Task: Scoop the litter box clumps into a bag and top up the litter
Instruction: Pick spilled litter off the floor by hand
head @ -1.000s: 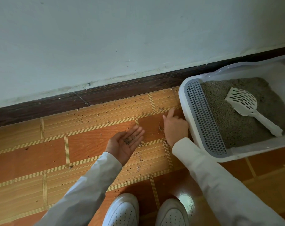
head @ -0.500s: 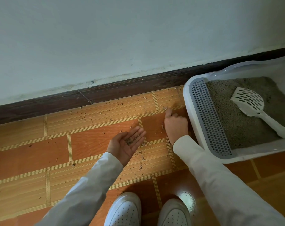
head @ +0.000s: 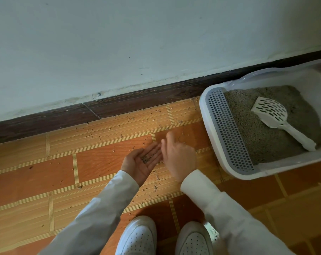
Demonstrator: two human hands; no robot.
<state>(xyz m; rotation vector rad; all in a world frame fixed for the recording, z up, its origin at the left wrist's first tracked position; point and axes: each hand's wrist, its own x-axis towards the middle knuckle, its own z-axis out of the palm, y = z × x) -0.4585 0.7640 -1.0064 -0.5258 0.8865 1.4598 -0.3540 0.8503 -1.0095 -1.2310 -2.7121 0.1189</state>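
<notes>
A white litter box [head: 203,111] sits on the floor at the right, against the wall. It has a grey perforated step [head: 227,129] and holds grey litter [head: 257,142]. A white slotted scoop [head: 271,112] lies on the litter. My left hand [head: 137,168] is palm up just above the floor, left of the box, with a small pile of litter grains [head: 146,158] cupped in it. My right hand [head: 180,157] is blurred, back toward me, its fingers at my left fingertips. No bag is in view.
Loose litter grains [head: 156,186] are scattered over the orange tiled floor, mostly between the dark baseboard [head: 119,105] and my white shoes [head: 137,238]. The pale wall rises behind the baseboard.
My right hand has left the floor beside the box and swung left to my left palm. The left hand has stayed cupped in place. The view has shifted slightly.
</notes>
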